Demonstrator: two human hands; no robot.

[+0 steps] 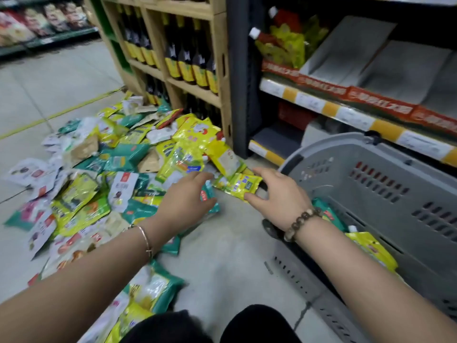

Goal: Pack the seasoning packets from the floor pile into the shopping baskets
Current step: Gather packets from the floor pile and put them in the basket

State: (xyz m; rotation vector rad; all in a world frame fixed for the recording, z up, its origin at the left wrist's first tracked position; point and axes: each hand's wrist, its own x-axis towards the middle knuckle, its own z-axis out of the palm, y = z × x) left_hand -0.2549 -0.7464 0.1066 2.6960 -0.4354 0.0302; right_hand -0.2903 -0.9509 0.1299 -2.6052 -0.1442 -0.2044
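Observation:
A pile of seasoning packets (103,169), yellow, green and white, spreads over the floor at the left. My right hand (279,194) pinches a yellow packet (237,185) at the pile's right edge, thumb below and fingers above. My left hand (188,196) reaches over a green packet (210,194) beside it, fingers spread and loosely bent; whether it holds the packet I cannot tell. A grey shopping basket (385,194) stands at the right, tilted, with several yellow and green packets (371,248) inside.
A wooden shelf unit with dark bottles (188,58) rises behind the pile. Metal store shelves (346,107) with price strips stand behind the basket. Bare floor tiles (230,256) lie between my arms. My dark-clad knees (210,328) are at the bottom edge.

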